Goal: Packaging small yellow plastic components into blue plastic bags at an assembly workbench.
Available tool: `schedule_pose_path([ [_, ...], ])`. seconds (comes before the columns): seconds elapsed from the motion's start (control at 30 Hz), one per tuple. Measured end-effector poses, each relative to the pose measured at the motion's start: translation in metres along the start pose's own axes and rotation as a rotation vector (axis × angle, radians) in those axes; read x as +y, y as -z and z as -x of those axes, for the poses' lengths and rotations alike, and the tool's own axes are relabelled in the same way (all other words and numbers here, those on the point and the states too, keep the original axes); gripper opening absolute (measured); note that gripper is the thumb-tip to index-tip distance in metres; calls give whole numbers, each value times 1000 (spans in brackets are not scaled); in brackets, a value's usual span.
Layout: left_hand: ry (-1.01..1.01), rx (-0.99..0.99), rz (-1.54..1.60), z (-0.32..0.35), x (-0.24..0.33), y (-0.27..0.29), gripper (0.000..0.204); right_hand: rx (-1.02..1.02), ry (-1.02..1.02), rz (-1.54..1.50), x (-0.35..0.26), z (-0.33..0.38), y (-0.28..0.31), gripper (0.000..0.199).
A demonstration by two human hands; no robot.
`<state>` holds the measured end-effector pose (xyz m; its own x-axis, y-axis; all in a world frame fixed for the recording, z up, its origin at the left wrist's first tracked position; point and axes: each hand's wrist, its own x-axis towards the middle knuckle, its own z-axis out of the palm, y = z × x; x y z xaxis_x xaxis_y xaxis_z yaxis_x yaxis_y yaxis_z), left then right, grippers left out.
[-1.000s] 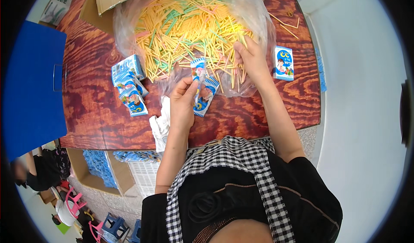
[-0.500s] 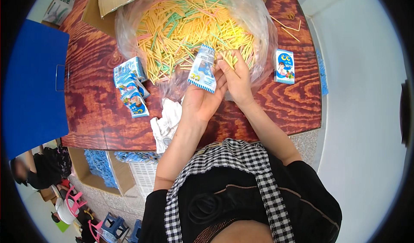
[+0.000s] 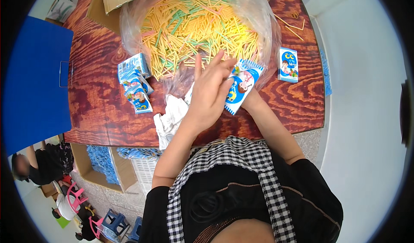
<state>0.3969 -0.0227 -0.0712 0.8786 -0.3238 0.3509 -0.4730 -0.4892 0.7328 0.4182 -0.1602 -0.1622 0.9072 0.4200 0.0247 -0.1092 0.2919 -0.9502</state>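
Observation:
A blue-and-white candy packet [image 3: 243,87] is tilted between my hands above the table. My left hand [image 3: 209,90], back up, grips its left edge between thumb and forefinger, while the other fingers stretch upward. Behind the packet is my right hand [image 3: 254,100]; only its wrist side shows and its fingers are hidden. Just beyond both hands, a clear plastic bag [image 3: 269,36] in a cardboard box holds yellow, green and pink candy sticks [image 3: 198,31]. A crumpled white cloth [image 3: 172,118] lies beside my left forearm.
Several similar packets [image 3: 137,85] overlap in a pile at left on the wood-patterned table [image 3: 99,118]. A single packet [image 3: 288,65] and thin bent sticks [image 3: 295,27] lie at right. Below the table edge stands a carton of blue packets [image 3: 102,161]. Other people sit at lower left.
The packet has moved right and turned its picture side up. My left hand has rolled over from palm up to back up. My right hand, which held yellow sticks, is now mostly hidden.

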Motion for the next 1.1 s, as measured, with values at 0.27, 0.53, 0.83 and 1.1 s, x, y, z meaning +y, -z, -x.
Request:
schedule_pose_path([
  [0.27, 676, 515, 1394, 31, -14, -7, 24, 75, -63, -392, -44, -10, -10, 12],
  [0.53, 826, 319, 1953, 34, -12, -16, 29, 232, 119, 105, -49, -4, -28, 8],
  [0.83, 808, 419, 1797, 45, -8, -21, 35, 104, 118, 12, -47, 2, -21, 11],
  [1.1, 752, 458, 1837, 48, -7, -24, 27, 46, 90, 120, -52, 0, -17, 10],
])
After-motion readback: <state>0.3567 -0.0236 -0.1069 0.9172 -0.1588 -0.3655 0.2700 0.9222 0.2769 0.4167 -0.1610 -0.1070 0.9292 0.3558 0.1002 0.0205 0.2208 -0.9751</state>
